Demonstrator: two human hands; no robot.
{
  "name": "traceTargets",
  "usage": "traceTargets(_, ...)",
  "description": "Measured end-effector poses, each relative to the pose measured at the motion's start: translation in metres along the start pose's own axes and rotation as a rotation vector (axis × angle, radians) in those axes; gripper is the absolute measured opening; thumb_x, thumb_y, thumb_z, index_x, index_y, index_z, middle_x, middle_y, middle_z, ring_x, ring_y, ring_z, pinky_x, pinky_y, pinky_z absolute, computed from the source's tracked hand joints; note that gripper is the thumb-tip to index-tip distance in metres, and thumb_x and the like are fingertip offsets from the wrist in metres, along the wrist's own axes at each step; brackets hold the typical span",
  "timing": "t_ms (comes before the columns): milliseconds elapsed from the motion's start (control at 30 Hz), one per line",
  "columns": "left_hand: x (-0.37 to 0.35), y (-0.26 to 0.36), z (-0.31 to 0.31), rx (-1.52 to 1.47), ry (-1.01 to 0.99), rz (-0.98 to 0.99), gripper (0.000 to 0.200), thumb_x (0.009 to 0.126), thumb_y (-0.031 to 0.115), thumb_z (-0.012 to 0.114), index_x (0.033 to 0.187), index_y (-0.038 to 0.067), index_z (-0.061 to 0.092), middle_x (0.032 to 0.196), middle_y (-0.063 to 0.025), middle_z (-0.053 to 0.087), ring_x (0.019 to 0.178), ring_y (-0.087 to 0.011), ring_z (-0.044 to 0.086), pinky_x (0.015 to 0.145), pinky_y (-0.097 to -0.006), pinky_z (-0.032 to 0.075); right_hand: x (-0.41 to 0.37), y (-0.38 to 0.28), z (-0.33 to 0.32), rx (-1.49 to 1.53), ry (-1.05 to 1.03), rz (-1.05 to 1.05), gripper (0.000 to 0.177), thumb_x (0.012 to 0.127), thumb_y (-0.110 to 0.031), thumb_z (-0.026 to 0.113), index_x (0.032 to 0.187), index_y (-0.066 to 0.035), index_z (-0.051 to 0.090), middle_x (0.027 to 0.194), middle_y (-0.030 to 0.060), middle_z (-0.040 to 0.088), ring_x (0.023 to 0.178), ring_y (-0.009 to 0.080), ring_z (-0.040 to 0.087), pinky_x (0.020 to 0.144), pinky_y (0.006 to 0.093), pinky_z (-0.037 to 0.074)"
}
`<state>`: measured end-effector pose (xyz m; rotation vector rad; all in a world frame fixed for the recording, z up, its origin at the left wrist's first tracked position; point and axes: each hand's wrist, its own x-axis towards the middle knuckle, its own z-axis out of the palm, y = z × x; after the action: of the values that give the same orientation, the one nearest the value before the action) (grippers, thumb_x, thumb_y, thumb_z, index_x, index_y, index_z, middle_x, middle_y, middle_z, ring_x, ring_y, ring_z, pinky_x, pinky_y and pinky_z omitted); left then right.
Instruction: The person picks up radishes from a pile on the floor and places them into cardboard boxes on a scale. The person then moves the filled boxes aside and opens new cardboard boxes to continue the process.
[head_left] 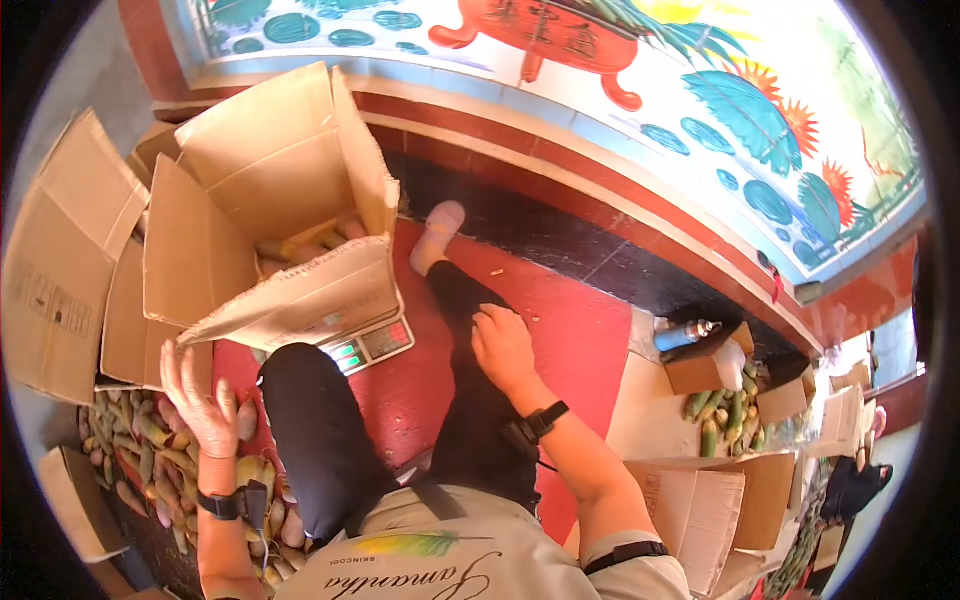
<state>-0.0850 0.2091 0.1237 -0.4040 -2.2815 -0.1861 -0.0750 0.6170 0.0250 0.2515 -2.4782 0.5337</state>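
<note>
Across the beige shirt (500,525) we read the large script word "Samantha", with "SKINCOOL" in small capitals near it. Under the open carton (300,305) we see the scale (388,341) with its display lit, but its numbers are too blurred for us to make out. We cannot read the dark characters on the painted red vessel (550,40) or the small printed marks on the far-left carton (75,245).
</note>
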Motion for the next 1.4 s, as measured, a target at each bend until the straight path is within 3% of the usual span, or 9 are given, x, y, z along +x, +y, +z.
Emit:
traceTargets(33, -0.01, 0.003, 0.001, 0.01, -0.008, -0.01, 0.052, 0.093, 0.037, 0.042, 0.133, 0.006, 0.034, 0.14, -0.0191, 0.028, 0.129, -0.0379, 0.027, 0.104, -0.051, 0.024, 0.0, 0.0, 0.0, -0.012, -0.004, 0.001, 0.019, 0.075, -0.009, 0.06, 0.093, -0.003, 0.057, 0.101, 0.0118, 0.055, 0.092, 0.0283, 0.054, 0.081, 0.039, 0.042)
traceTargets(200, -0.034, 0.01, 0.008, -0.021, 0.026, -0.046, 0.053, 0.09, 0.032, 0.048, 0.132, 0.005, 0.031, 0.141, -0.0265, 0.019, 0.128, -0.0436, 0.025, 0.104, -0.0527, 0.023, -0.001, 0.001, 0.0, -0.047, -0.015, -0.005, 0.02, 0.075, -0.01, 0.06, 0.094, -0.004, 0.057, 0.102, 0.0107, 0.055, 0.093, 0.0281, 0.054, 0.081, 0.0392, 0.043)
traceTargets(333, -0.038, 0.012, 0.013, -0.135, -0.015, -0.105, 0.053, 0.087, 0.03, 0.054, 0.129, 0.003, 0.034, 0.14, -0.0267, 0.021, 0.128, -0.0447, 0.023, 0.104, -0.0533, 0.022, 0.0, 0.001, -0.002, -0.082, -0.005, -0.011, 0.021, 0.074, -0.008, 0.061, 0.094, -0.004, 0.057, 0.102, 0.0112, 0.056, 0.092, 0.0292, 0.054, 0.08, 0.0396, 0.043)
traceTargets(533, -0.056, 0.012, 0.021, -0.207, -0.042, -0.114, 0.055, 0.087, 0.033, 0.053, 0.128, 0.003, 0.034, 0.139, -0.0277, 0.022, 0.127, -0.0458, 0.023, 0.103, -0.0545, 0.021, 0.003, -0.002, -0.004, -0.063, -0.042, -0.003, 0.02, 0.076, -0.006, 0.061, 0.095, -0.002, 0.059, 0.102, 0.0119, 0.056, 0.092, 0.0302, 0.054, 0.08, 0.0394, 0.044)
traceTargets(933, -0.064, 0.019, 0.028, -0.188, -0.118, -0.127, 0.053, 0.083, 0.032, 0.056, 0.126, 0.006, 0.038, 0.137, -0.0257, 0.027, 0.125, -0.045, 0.028, 0.102, -0.0581, 0.02, 0.004, -0.006, -0.005, -0.096, -0.07, 0.005, 0.017, 0.076, -0.006, 0.061, 0.093, -0.002, 0.059, 0.103, 0.0118, 0.057, 0.092, 0.0294, 0.055, 0.08, 0.0393, 0.044)
traceTargets(1133, -0.058, 0.033, 0.037, -0.241, -0.179, -0.124, 0.057, 0.075, 0.023, 0.063, 0.122, 0.004, 0.038, 0.136, -0.0255, 0.028, 0.126, -0.045, 0.026, 0.103, -0.0554, 0.02, 0.004, -0.007, -0.008, -0.093, -0.083, 0.01, 0.018, 0.077, -0.005, 0.06, 0.095, -0.002, 0.059, 0.105, 0.0123, 0.057, 0.094, 0.03, 0.055, 0.082, 0.04, 0.044)
traceTargets(1233, -0.05, 0.041, 0.039, -0.373, -0.219, -0.171, 0.055, 0.063, 0.016, 0.068, 0.112, 0.004, 0.047, 0.124, -0.0217, 0.039, 0.116, -0.0412, 0.035, 0.1, -0.0533, 0.025, 0.003, -0.006, -0.004, -0.105, -0.09, -0.025, 0.018, 0.077, -0.004, 0.06, 0.094, -0.003, 0.059, 0.106, 0.013, 0.057, 0.095, 0.0313, 0.055, 0.082, 0.0404, 0.044)
traceTargets(1300, -0.045, 0.05, 0.043, -0.4, -0.262, -0.157, 0.048, 0.064, 0.016, 0.067, 0.109, 0.007, 0.05, 0.117, -0.0135, 0.047, 0.115, -0.0345, 0.04, 0.1, -0.053, 0.027, 0.002, -0.003, -0.003, -0.107, -0.093, -0.047, 0.018, 0.077, -0.003, 0.059, 0.095, -0.002, 0.059, 0.106, 0.0142, 0.057, 0.096, 0.0323, 0.054, 0.082, 0.0405, 0.044)
traceTargets(1400, -0.045, 0.059, 0.051, -0.425, -0.262, -0.166, 0.044, 0.069, 0.018, 0.067, 0.108, 0.007, 0.05, 0.117, -0.0128, 0.047, 0.114, -0.0319, 0.043, 0.1, -0.0499, 0.028, 0.0, 0.0, -0.003, -0.108, -0.126, -0.022, 0.018, 0.078, -0.004, 0.058, 0.096, -0.001, 0.059, 0.106, 0.0157, 0.056, 0.097, 0.0329, 0.054, 0.083, 0.0412, 0.043)
